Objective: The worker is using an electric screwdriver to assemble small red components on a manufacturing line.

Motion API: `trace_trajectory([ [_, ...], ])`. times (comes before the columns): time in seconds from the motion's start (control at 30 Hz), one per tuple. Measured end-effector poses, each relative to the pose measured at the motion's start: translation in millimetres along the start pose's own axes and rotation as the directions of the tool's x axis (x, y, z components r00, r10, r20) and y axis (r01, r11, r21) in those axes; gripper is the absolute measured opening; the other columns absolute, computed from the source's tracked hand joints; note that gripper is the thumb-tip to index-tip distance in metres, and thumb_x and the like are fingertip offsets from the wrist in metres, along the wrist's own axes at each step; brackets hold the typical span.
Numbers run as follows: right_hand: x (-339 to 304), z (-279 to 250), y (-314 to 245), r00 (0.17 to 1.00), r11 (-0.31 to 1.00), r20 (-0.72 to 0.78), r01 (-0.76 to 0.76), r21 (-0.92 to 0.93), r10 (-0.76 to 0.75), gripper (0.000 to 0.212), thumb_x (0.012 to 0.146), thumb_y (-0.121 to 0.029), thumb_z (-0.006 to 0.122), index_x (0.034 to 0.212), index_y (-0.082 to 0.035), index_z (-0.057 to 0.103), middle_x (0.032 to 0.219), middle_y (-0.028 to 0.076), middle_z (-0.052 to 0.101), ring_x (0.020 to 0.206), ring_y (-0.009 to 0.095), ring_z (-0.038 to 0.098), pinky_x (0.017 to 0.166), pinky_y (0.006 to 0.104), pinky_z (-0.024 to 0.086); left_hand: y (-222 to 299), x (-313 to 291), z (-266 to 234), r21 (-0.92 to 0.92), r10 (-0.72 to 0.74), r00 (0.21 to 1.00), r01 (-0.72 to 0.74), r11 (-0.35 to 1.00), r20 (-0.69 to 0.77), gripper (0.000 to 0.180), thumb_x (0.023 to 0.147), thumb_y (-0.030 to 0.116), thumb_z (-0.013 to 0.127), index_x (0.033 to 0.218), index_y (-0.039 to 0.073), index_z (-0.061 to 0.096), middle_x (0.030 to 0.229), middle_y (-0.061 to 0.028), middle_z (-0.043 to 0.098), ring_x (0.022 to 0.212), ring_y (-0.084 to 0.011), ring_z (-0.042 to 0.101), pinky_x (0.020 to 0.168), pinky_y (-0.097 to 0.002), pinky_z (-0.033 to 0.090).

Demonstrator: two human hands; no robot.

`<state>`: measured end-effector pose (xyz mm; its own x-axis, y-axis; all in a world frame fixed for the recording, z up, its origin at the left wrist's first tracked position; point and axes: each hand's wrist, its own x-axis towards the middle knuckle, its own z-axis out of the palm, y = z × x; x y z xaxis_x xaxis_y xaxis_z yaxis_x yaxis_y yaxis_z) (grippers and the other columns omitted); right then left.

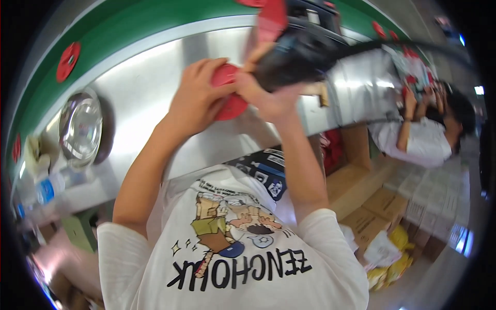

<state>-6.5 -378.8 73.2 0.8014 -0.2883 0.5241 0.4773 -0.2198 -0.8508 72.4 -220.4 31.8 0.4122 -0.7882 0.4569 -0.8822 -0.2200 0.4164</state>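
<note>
My left hand [196,101] grips a flat red disc [230,106] by its left rim, held up over the steel worktop [144,98]. My right hand [266,98] is right beside it, touching the disc's other side and closed on a blurred black power tool [297,57]. A dark cable [413,47] runs from the tool to the right. A red part [271,18] sticks up above the tool; what it belongs to I cannot tell. My white printed T-shirt [232,258] fills the lower middle.
A shiny metal bowl [80,129] and a plastic water bottle [44,188] sit at the left of the worktop. Red discs [68,61] lie on the green band behind. Another person [423,137] works at the right, with cardboard boxes [361,206] and yellow bags [395,258] below.
</note>
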Motion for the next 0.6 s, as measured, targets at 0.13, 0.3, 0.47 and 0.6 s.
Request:
trace_trajectory([
  [0.13, 10.8, -5.4, 8.7, 0.997, 0.997, 0.009, -0.074, -0.005, 0.074, 0.033, 0.074, 0.002, 0.074, 0.104, 0.000, 0.059, 0.080, 0.001, 0.062, 0.072, 0.007, 0.059, 0.066, 0.0226, 0.048, 4.0, 2.1, -2.3, 0.030, -0.004, 0.997, 0.002, 1.000, 0.079, 0.038, 0.073, 0.008, 0.069, 0.110, 0.018, 0.072, 0.132, -0.0179, 0.052, 0.120, -0.0398, 0.047, 0.102, -0.0494, 0.036],
  [0.3, 30.8, -25.3, -33.8, 0.978, 0.938, -0.207, 0.042, 0.344, 0.032, 0.031, 0.083, 0.005, 0.059, 0.113, 0.001, 0.053, 0.073, 0.007, 0.061, 0.060, 0.015, 0.059, 0.057, 0.0275, 0.050, 7.5, 1.1, -2.0, 0.038, -0.018, 0.999, 0.016, 0.999, 0.050, 0.038, 0.073, 0.007, 0.068, 0.109, 0.019, 0.072, 0.132, -0.0175, 0.052, 0.120, -0.0397, 0.046, 0.102, -0.0493, 0.036],
  [0.47, 53.9, -93.6, -74.8, 0.946, 0.969, -0.282, 0.205, 0.137, -0.160, 0.040, 0.078, 0.009, 0.054, 0.117, 0.007, 0.048, 0.068, 0.010, 0.053, 0.048, 0.018, 0.050, 0.050, 0.0372, 0.047, 11.6, 5.7, 6.0, -0.020, -0.005, 1.000, 0.006, 1.000, 0.024, 0.035, 0.074, 0.009, 0.069, 0.107, 0.020, 0.073, 0.131, -0.0149, 0.052, 0.119, -0.0386, 0.047, 0.102, -0.0477, 0.037],
  [0.6, 68.1, -99.7, -63.6, 0.951, 0.953, -0.255, 0.227, 0.200, -0.173, 0.038, 0.080, 0.009, 0.053, 0.118, 0.007, 0.049, 0.068, 0.010, 0.053, 0.048, 0.018, 0.049, 0.050, 0.0369, 0.047, 8.2, 1.9, 0.1, 0.000, -0.021, 1.000, 0.021, 1.000, 0.016, 0.034, 0.074, 0.009, 0.070, 0.106, 0.019, 0.074, 0.132, -0.0143, 0.052, 0.120, -0.0377, 0.047, 0.101, -0.0466, 0.037],
])
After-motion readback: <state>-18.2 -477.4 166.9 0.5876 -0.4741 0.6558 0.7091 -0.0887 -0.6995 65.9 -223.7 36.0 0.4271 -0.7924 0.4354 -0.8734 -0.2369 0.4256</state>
